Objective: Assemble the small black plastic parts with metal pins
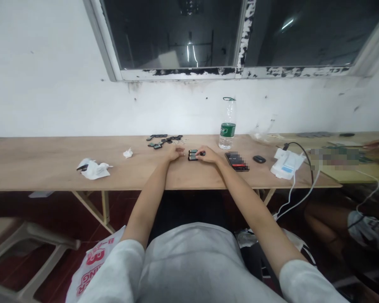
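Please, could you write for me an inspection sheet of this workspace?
Surface: wooden table against a white wall.
Job's things: small dark-and-green pieces between the hands; similar pieces farther back.
Clutter: crumpled tissue, bottle, phone, black oval object.
Hands: right hand touches the nearer pieces; left hand beside them, hold unclear.
Cables: black cable and white cable by a white device, hanging past the table's edge.
Surroundings: dark window above; another person at right; plastic bag at lower left.

White short-sleeved shirt [189, 263] above dark lower clothing [189, 208].
Its cloth falls in soft, loose folds at the front. The left sleeve [121, 267] and right sleeve [306, 277] are also white; the left hand [176, 153] and right hand [208, 154] are bare. The lower clothing, seen only partly, looks almost black.
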The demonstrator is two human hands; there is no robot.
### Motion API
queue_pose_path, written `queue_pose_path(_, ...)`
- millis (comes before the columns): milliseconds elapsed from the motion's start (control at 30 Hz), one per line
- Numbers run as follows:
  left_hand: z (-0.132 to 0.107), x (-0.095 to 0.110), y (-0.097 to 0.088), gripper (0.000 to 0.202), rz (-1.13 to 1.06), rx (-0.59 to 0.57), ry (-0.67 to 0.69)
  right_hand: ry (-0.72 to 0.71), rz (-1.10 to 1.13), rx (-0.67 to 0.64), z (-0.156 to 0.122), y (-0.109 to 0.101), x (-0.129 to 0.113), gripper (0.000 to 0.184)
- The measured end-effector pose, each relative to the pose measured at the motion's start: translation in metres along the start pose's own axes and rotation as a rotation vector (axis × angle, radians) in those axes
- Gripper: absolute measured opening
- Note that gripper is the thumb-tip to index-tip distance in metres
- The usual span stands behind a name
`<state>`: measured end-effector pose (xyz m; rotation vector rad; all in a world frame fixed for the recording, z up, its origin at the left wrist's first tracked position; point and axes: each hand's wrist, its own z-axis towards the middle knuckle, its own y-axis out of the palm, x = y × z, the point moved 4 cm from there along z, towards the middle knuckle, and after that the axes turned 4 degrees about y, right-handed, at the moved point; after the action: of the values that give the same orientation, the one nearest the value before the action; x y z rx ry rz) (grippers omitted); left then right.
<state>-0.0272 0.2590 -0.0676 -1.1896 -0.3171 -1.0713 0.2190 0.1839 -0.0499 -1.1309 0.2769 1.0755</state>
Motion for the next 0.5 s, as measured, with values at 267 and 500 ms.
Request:
queue_pose_path(267,-0.004,0.001,-0.007,0.008,0.097,0.052,-0.012,-0.030,-0.011,-0.141,-0.001,0.006,-0.012,0.017)
queue_pose_path(500,0.000,-0.004,-0.008,0.009,0.108,0.082,-0.002,-0.028,-0.061,-0.196,-0.002,0.007,-0.017,0.017)
